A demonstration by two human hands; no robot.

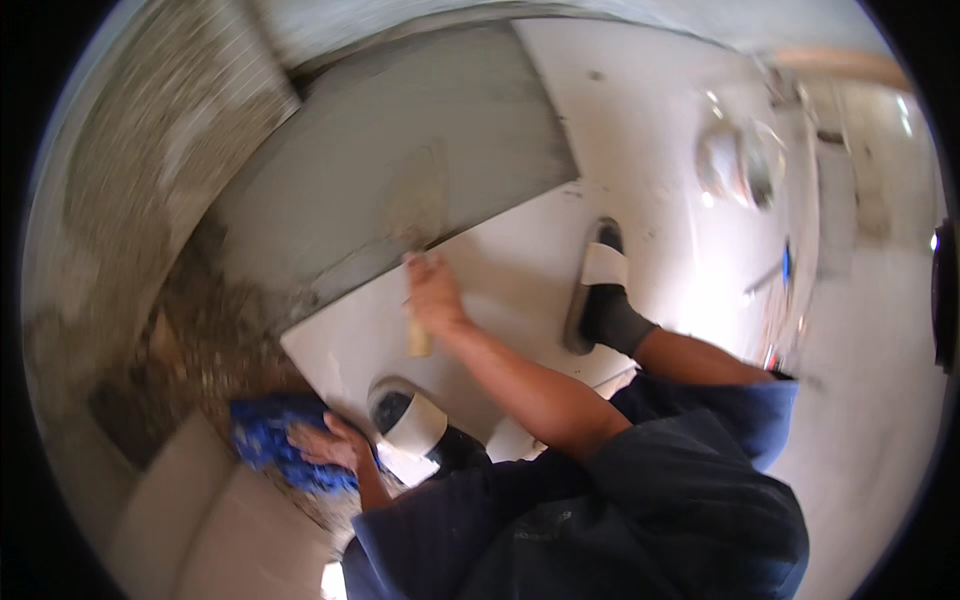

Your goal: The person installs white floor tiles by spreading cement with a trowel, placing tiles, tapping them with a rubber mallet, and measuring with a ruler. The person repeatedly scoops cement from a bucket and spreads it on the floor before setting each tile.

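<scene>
My right hand (435, 292) is closed around the pale handle of a trowel (421, 343). Blurred by motion, its blade lies over a bed of wet grey mortar (350, 150), close to the edge of a large pale tile (500, 270). Down at the left, my left hand (330, 445) rests flat with its fingers spread on a crumpled blue cloth or bag (275, 430); which of the two I cannot tell.
My sandalled feet stand on the laid tiles. A whitish bucket (735, 165) is at the far right, with a blue-handled tool (786, 265) nearer. Loose rubble (215, 335) borders the mortar on the left, below a rough wall (140, 150). Pale slabs (255, 525) lean at the lower left.
</scene>
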